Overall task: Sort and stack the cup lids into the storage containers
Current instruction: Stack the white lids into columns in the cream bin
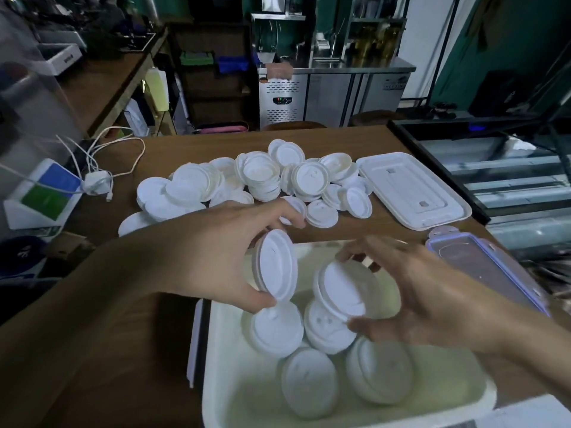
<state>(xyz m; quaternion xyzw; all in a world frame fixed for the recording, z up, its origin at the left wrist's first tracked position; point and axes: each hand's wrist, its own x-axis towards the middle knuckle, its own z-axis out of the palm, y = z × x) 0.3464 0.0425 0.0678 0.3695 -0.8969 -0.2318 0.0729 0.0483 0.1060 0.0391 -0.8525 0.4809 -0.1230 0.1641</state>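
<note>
The left hand (216, 251) pinches a short stack of round white plastic cup lids (275, 267) standing on edge, tops facing right; its grip is narrow, with the thumb below. The right hand (426, 288) has its grip curled round a second tilted lid stack (346, 288), tops facing up-left. Both stacks hang over the white rectangular plastic container (216, 366) on the brown wooden desk (185, 146). More lids (309, 381) lie inside the container, and a loose lid pile (256, 180) sits beyond it.

You have one tub (216, 366): four lids (309, 381) inside, two more held above it, two covers (411, 189) and an uncountable pile (247, 180) beyond it.
</note>
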